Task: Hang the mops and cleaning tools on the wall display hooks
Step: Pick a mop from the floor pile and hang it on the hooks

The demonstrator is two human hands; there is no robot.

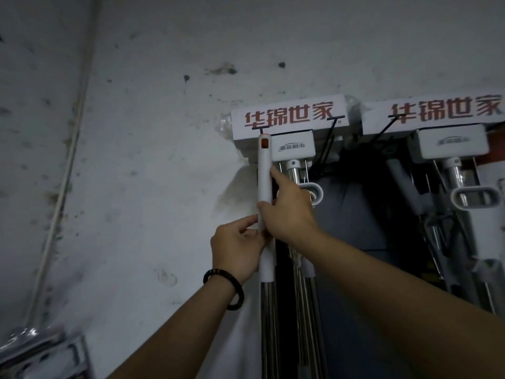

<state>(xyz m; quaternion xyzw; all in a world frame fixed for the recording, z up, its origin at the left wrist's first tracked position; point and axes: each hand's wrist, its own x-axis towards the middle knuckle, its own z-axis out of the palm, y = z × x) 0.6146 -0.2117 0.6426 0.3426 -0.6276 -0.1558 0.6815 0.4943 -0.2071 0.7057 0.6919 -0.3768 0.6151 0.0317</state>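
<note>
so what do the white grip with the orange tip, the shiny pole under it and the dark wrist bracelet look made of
White grip with the orange tip: likely plastic, matte, evenly coloured. Shiny pole under it: metal, probably polished steel or chrome, with bright lengthwise reflections. Dark wrist bracelet: separate round beads, perhaps wood or stone; too dim to tell.

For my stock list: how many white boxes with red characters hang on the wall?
2. One white box with red characters is above the white mop handle; the other is at the right edge. More may lie beyond the frame.
</note>
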